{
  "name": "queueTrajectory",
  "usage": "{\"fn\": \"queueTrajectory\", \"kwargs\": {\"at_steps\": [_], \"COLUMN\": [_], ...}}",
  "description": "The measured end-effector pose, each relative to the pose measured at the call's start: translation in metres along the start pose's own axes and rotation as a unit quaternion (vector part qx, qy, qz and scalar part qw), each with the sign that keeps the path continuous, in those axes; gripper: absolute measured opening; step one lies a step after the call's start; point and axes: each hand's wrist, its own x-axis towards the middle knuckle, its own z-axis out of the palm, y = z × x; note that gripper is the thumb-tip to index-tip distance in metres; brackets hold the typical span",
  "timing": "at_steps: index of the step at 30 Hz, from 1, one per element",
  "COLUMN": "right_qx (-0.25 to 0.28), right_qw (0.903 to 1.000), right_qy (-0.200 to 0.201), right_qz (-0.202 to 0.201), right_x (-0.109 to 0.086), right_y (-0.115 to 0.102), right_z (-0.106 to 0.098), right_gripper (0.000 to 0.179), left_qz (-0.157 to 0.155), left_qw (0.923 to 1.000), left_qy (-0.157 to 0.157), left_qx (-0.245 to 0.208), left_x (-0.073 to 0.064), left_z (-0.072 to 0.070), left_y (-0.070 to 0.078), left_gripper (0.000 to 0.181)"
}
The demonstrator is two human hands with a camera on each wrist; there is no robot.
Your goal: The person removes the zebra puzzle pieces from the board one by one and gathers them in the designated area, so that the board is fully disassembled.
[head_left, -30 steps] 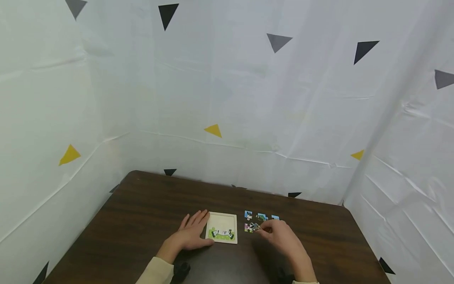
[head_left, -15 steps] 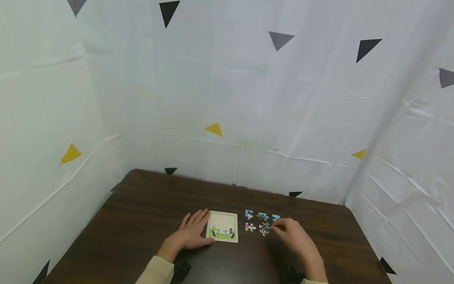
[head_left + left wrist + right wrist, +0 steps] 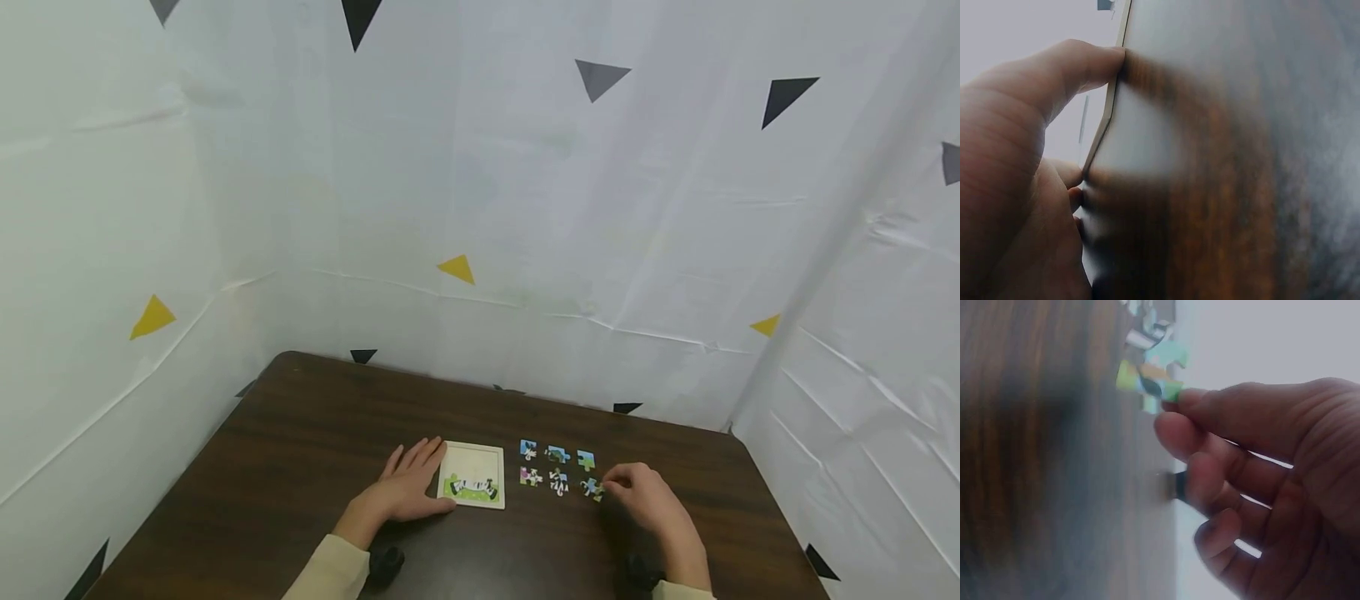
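My left hand (image 3: 408, 492) lies on the table with its fingers spread. Its thumb and index fingertip touch the left side of a square puzzle tray (image 3: 471, 445), which has a zebra's legs and grass printed along its lower part. In the left wrist view, the thumb (image 3: 1094, 62) is against the tray's edge (image 3: 1110, 103). On the right, my right hand (image 3: 648, 500) pinches the edge of a green and blue jigsaw piece (image 3: 592, 488) between thumb and index finger. The right wrist view shows this jigsaw piece (image 3: 1154, 381) at the fingertips, tilted, with the other fingers loosely curled.
Several more jigsaw pieces lie in two rows between tray and right hand, among them a pink one (image 3: 529, 476), a black-and-white one (image 3: 558, 482) and a blue-green one (image 3: 586, 460). Beyond the dark wooden table (image 3: 405, 400) hangs a white curtain (image 3: 525, 208) with triangles.
My right hand has moved to the right, drawing its jigsaw piece away from the black-and-white piece, so the lower row is now spread out. My left hand and the tray stay in place.
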Motion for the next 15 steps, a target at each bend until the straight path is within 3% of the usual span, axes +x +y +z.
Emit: {"fn": "queueTrajectory", "kwargs": {"at_steps": [5, 11, 15], "right_qx": [-0.008, 0.032, 0.042], "right_qw": [0.9999, 0.9991, 0.9987], "right_qy": [0.014, -0.018, -0.02], "right_qz": [-0.003, 0.022, 0.022], "right_x": [0.005, 0.002, 0.001], "right_y": [0.005, 0.005, 0.006], "right_z": [0.008, 0.017, 0.022], "right_gripper": [0.025, 0.038, 0.036], "left_qz": [-0.001, -0.002, -0.005], "left_qw": [1.0, 1.0, 0.9999], "left_qy": [0.002, -0.004, -0.008], "left_qx": [0.008, 0.006, 0.005], "left_x": [0.002, 0.001, -0.001], "left_z": [0.003, 0.0, -0.003], "left_y": [-0.005, -0.002, 0.002], "left_gripper": [0.112, 0.112, 0.111]}}
